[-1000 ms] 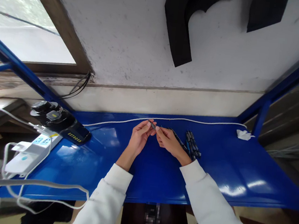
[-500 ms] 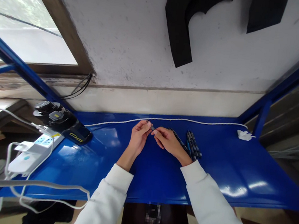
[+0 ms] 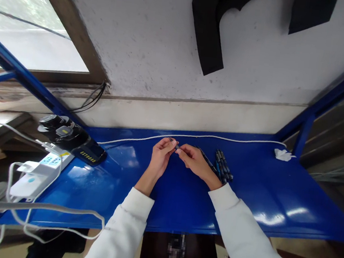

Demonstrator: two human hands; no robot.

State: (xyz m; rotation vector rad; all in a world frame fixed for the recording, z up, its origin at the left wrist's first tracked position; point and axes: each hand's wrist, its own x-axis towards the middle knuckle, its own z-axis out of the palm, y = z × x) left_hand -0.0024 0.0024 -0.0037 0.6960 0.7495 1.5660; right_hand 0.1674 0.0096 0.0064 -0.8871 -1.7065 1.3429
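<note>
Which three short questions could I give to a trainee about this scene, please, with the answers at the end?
1. True or false: the left hand and the right hand both touch one small dark piece.
2. What is nearest to the white power strip? (a) crumpled white paper (b) black device with yellow lettering (c) brown window frame
3. Fill in: the pens lie on a ____ surface.

Key: 1 true; 2 b; 3 blue.
</note>
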